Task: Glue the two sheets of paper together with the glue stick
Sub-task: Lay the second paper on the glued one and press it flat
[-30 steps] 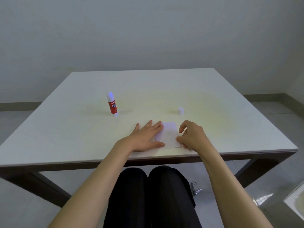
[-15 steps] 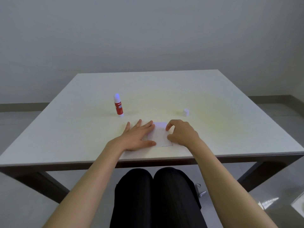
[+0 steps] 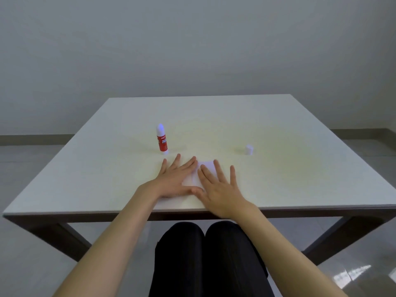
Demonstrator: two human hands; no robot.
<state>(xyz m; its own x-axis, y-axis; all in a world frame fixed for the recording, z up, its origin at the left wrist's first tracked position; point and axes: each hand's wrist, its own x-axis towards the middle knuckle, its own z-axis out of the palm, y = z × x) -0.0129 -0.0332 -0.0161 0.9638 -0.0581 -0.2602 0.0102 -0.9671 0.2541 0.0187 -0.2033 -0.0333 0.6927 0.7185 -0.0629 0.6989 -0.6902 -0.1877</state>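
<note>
A small white paper (image 3: 194, 175) lies flat on the white table (image 3: 300, 179) near its front edge; whether it is one sheet or two stacked I cannot tell. My left hand (image 3: 174, 179) rests flat on the paper's left part, fingers spread. Flat on its right part lies my right hand (image 3: 218, 186), fingers apart too. Only a strip of paper shows between the hands. The red and white glue stick (image 3: 162, 139) stands upright with its cap off, just beyond my left fingertips. Its white cap (image 3: 249, 149) sits apart to the right.
The table's front edge runs just below my wrists, with my dark-trousered knees under it. A grey wall stands behind the table, and shiny floor shows on both sides.
My right hand has gone from curled fingers at the paper's right edge to a flat open palm on the paper. The left hand stayed pressed flat. The view shifted slightly.
</note>
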